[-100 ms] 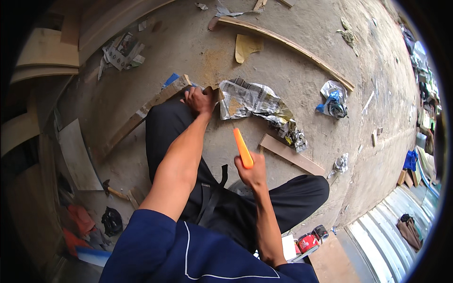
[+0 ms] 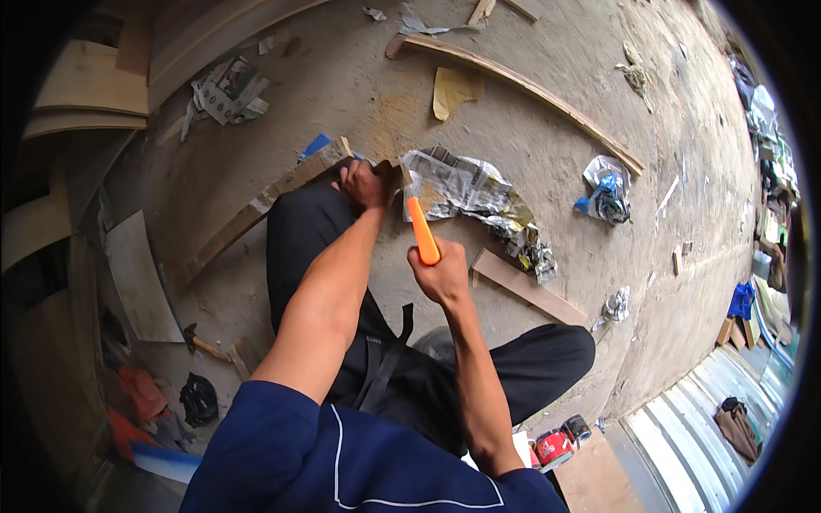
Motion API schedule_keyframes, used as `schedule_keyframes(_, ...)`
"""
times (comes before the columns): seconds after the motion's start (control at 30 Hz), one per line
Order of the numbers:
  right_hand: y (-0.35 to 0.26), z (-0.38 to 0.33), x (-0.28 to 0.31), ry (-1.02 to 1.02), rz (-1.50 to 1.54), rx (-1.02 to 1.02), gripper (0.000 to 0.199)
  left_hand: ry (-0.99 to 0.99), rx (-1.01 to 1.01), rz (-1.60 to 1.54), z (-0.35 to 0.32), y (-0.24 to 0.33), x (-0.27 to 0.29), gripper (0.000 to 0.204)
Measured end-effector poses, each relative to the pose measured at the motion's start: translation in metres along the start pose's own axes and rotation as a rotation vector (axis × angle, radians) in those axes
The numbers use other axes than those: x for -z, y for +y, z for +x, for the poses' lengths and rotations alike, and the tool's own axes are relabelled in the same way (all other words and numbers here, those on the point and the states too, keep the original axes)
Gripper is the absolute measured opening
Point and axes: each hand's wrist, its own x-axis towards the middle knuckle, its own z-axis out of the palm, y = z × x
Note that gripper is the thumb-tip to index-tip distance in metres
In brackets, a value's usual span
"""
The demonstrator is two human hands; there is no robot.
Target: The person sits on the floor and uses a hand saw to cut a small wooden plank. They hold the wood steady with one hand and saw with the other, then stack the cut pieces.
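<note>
My right hand (image 2: 441,272) is closed around the orange handle of a hand saw (image 2: 422,232). Its narrow blade, seen almost edge-on, points away from me toward a small piece of wood (image 2: 398,175). My left hand (image 2: 364,183) grips that wood beside my left knee, fingers bent over it; its far side is hidden by the hand. Just left of this hand lies the end of a long timber (image 2: 299,175), which slants down toward the left. A crumpled newspaper sheet (image 2: 466,184) with sawdust on it spreads to the right of the blade.
Sawdust (image 2: 395,115) and a tan paper scrap (image 2: 455,91) lie beyond my hands. Farther off is a long wooden strip (image 2: 530,85). A short board (image 2: 530,286) lies by my right knee, a hammer (image 2: 205,344) at left, and red cans (image 2: 554,446) at lower right.
My right hand has pushed the saw forward and slightly left, bringing the orange handle closer to the wood. My left hand stays on the wood.
</note>
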Motion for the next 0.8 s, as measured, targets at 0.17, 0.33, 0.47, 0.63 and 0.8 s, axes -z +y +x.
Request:
schedule_keyframes(0.17, 0.017, -0.041, 0.013, -0.107, 0.091, -0.017, 0.018, -0.015, 0.017, 0.056, 0.008, -0.015, 0.008, 0.027)
schedule_keyframes(0.33, -0.003, 0.023, -0.009, -0.001, 0.006, 0.017, 0.017, -0.030, 0.026, 0.026, 0.005, -0.002, 0.011, 0.026)
schedule_keyframes(0.47, 0.006, -0.004, -0.002, -0.017, 0.052, 0.033, 0.018, 0.022, 0.019, 0.054, 0.007, -0.006, 0.009, 0.026)
schedule_keyframes(0.63, -0.010, -0.033, 0.018, -0.069, 0.022, -0.035, 0.017, 0.040, -0.035, 0.075, 0.008, -0.007, 0.007, 0.027)
schedule_keyframes(0.8, 0.004, -0.033, 0.028, -0.081, 0.050, -0.022, 0.014, -0.010, -0.030, 0.094, 0.007, -0.010, 0.004, 0.027)
